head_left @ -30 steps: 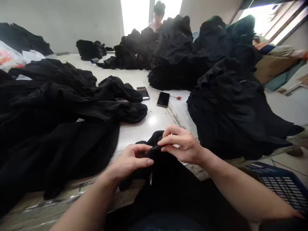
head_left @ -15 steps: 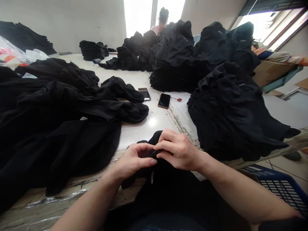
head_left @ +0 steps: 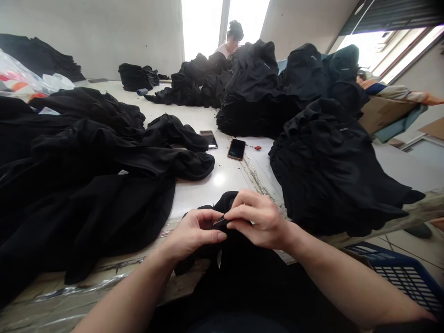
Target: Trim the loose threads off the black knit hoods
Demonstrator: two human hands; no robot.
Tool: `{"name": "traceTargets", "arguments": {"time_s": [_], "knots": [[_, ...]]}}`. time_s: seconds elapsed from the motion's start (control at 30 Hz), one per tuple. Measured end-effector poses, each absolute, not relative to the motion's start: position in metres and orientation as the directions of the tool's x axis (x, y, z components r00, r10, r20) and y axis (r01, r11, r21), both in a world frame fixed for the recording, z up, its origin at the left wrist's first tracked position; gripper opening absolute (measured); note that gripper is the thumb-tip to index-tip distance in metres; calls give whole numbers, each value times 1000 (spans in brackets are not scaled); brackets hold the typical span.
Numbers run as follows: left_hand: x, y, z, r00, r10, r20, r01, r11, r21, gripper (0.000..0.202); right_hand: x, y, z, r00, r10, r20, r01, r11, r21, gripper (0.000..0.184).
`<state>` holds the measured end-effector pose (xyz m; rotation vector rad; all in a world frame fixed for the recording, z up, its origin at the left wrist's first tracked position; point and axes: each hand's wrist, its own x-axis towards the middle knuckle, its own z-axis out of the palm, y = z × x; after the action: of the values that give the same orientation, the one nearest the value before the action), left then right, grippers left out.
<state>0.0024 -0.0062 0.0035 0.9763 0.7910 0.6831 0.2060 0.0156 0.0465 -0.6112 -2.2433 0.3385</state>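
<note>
A black garment lies bunched in my lap and rises to the table edge, with a small white tag showing on it. My left hand grips a fold of this cloth with curled fingers. My right hand faces it, pinching a small dark pointed tool between thumb and fingers. The tool's tip lies against the cloth between my hands. Most of the tool is hidden by my fingers, so its exact kind is unclear.
Heaps of black garments cover much of the white table. Two phones lie on it. A person sits at the far end. A blue plastic basket stands at lower right.
My view has tilted slightly, so the table and heaps sit a little differently. My fingers have shifted on the dark tool and cloth, and my hands are closer together than one second ago.
</note>
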Motion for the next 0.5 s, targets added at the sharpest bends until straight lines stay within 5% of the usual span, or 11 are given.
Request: {"name": "traceTargets", "arguments": {"time_s": [0.13,0.23,0.33,0.4,0.5], "knots": [[2,-7,3,546,776,-317,-158,466,870,39,212,16,66,-267,738,619,245,673,-697,23],[2,-6,2,533,798,-282,-156,420,894,35,208,17,59,-470,786,402,358,586,-727,46],[-2,-6,4,513,820,-252,-123,361,924,33,205,18,43,-589,764,263,446,579,-682,19],[-9,-10,9,476,841,-256,-87,335,938,34,209,20,40,-508,799,324,465,570,-678,2],[-26,-19,22,423,879,-222,10,240,971,38,221,20,49,-365,813,454,438,580,-687,3]]}}
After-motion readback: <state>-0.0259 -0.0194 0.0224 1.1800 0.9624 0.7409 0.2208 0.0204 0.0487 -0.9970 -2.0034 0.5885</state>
